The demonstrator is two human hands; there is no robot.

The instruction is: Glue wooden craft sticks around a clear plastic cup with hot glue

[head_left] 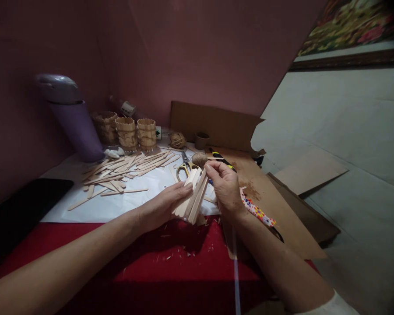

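Sticks (118,167) lie on paper (98,213) before the cups (126,134), left of the scissors (184,158).

Pale cream on the held sticks (191,197); light tan on the loose sticks (118,171). Purple on the bottle (77,129), grey at its lid (59,89). Plain red on the cloth (138,258), white on the paper (95,210). Multicoloured floral print over white on the strip (258,212).

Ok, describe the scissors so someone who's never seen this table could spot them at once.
On the red table, find the white sheet bearing a heap of wooden sticks. Between that heap and the nearer ball of twine, just beyond the held stick piece, lie the scissors. Metal blades and yellowish loop handles set them apart from the wood and twine.
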